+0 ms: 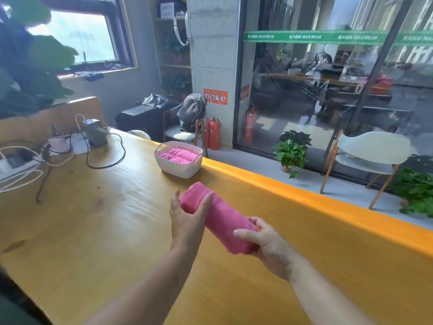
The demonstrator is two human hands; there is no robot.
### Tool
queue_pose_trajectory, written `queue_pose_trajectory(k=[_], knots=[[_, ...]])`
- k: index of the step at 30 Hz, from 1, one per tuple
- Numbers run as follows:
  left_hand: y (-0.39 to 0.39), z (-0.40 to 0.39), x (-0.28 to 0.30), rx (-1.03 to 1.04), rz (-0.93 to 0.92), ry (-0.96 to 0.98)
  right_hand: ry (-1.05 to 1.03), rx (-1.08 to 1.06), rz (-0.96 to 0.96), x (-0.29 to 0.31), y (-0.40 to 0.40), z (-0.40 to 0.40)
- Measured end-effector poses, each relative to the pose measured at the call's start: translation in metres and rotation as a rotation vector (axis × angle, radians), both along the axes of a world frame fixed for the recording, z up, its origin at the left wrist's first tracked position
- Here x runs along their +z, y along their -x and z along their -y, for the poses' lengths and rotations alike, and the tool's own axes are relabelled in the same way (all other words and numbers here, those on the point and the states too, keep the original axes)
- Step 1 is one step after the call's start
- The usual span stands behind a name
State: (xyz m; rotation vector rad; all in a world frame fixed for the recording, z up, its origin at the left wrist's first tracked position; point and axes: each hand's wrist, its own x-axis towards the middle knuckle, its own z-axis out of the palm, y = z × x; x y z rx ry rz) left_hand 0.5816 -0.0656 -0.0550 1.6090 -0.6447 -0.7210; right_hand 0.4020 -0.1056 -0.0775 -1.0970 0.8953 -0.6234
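Observation:
A rolled pink towel (219,218) is held just above the wooden table (98,231), near its right edge. My left hand (187,221) grips the roll's far end, thumb over the top. My right hand (267,247) grips the near end, fingers curled round it. Beyond them stands a white plastic basket (164,164) with two rolled pink towels (179,156) lying inside.
Cables, chargers and a dark device (95,132) clutter the table's far left. The table's orange edge (304,198) runs diagonally on the right. Past it are a floor, potted plants (291,151), a chair (367,156), fire extinguishers (213,133) and a glass wall.

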Motion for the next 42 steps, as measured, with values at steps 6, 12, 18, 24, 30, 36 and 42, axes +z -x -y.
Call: queue_pose_trajectory(k=[6, 12, 18, 24, 30, 36, 42], knots=[[-0.055, 0.027, -0.002, 0.023, 0.15, 0.006, -0.002, -0.258, -0.005, 0.012, -0.047, 0.03], [-0.135, 0.075, -0.013, 0.013, 0.154, -0.005, 0.145, -0.493, -0.192, -0.002, -0.13, 0.07], [-0.235, 0.138, -0.024, -0.121, 0.218, -0.056, 0.167, -0.59, -0.344, -0.01, -0.229, 0.11], [-0.3, 0.21, -0.024, -0.174, 0.263, -0.114, 0.191, -0.714, -0.448, 0.003, -0.306, 0.161], [-0.329, 0.282, -0.01, -0.173, 0.25, -0.107, 0.209, -0.756, -0.528, 0.01, -0.346, 0.239], [-0.34, 0.339, -0.015, -0.194, 0.272, -0.129, 0.177, -0.74, -0.628, -0.008, -0.364, 0.302], [-0.347, 0.375, -0.037, -0.292, 0.289, -0.204, 0.203, -0.727, -0.74, -0.022, -0.367, 0.334]])
